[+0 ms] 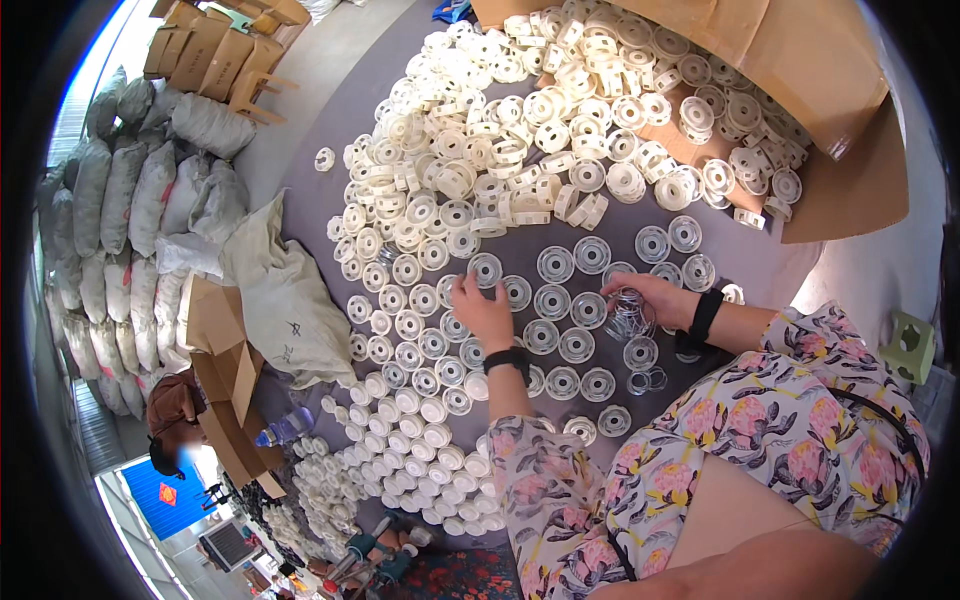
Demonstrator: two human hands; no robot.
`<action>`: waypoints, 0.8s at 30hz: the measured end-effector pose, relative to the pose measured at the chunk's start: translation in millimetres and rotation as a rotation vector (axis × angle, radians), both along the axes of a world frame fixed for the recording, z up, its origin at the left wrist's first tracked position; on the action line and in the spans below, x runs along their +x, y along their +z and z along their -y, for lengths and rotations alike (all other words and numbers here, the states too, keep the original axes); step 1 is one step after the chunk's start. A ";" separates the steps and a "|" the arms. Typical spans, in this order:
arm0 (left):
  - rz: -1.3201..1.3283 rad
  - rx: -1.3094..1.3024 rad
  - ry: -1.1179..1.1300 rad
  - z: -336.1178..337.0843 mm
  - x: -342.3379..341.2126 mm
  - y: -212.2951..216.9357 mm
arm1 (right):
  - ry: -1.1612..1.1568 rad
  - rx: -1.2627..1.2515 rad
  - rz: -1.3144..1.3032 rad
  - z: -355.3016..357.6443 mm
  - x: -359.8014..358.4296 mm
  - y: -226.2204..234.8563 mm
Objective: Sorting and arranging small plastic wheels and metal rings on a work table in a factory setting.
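Observation:
Among rows of flat round white plastic parts with open centres, my left hand (483,315) has its thumb and fingers at the near rim of one round white plastic part (486,268), one on each side. Whether a thin ring is also between those fingertips is too small to tell. To the right, my right hand (648,292) is closed round a bunch of shiny metal rings (629,316), which hangs above the parts. Two loose metal rings (647,380) lie nearer my body. Several laid-out parts, such as one round part (552,302) between my hands, show a shiny ring inside.
A large heap of white plastic parts (540,130) covers the far table, spilling from an open cardboard box (800,70). Stacked white caps (420,440) stand at the near left. Left are a white sack (290,300), cartons (230,400) and a person (176,415); a green stool (908,348) is right.

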State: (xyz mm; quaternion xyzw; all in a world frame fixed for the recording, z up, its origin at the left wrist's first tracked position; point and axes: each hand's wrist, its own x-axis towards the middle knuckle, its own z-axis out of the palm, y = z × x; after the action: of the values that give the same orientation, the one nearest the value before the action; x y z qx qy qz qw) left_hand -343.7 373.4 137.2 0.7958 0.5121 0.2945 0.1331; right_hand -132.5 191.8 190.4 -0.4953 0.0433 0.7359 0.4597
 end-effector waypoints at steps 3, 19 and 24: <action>0.023 0.000 -0.041 28.2 0.5 7.2 | -0.059 0.056 -0.020 -0.7 0.8 -5.3; 0.637 -0.879 -0.227 160.0 42.3 70.1 | -0.155 0.049 -0.420 19.7 -4.7 14.8; 0.694 -0.810 -0.331 157.1 30.8 43.2 | -0.065 0.144 -0.322 33.3 -13.3 -1.5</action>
State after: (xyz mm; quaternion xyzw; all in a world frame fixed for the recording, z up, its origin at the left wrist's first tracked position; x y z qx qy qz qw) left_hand -312.9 216.4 180.4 0.6073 0.3787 0.2942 0.6334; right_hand -145.8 158.6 188.9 -0.3350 0.0797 0.7917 0.5046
